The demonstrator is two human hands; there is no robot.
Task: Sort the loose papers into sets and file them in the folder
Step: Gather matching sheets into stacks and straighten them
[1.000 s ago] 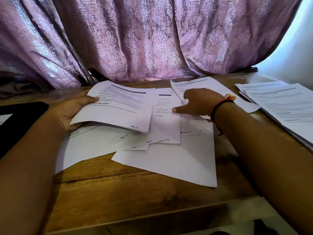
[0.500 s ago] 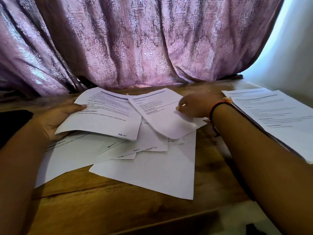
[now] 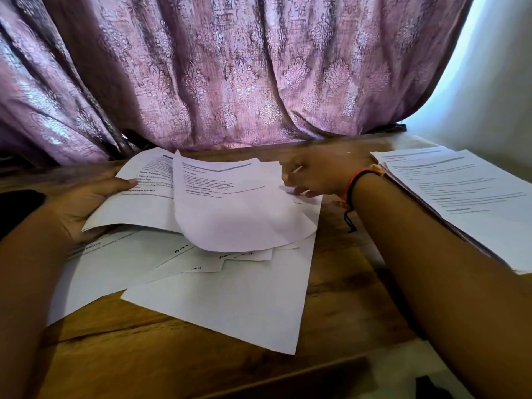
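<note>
Several loose printed sheets (image 3: 230,292) lie overlapped on the wooden table (image 3: 339,286). My left hand (image 3: 86,197) holds one printed sheet (image 3: 144,203) by its left edge, thumb on top, lifted off the pile. My right hand (image 3: 311,177) pinches the right edge of another printed sheet (image 3: 230,208), which curls up and droops over the pile and partly covers the left sheet. A separate stack of printed papers (image 3: 466,203) lies at the right edge of the table. No folder is clearly in view.
A purple patterned curtain (image 3: 230,76) hangs right behind the table's far edge. A dark flat object (image 3: 17,208) sits at the far left. A pale wall (image 3: 495,82) is at the right.
My right hand has pulled a sheet from the back of the table leftward and lifted it, so it now curls over the pile and the sheet in my left hand. The view shifted slightly.
</note>
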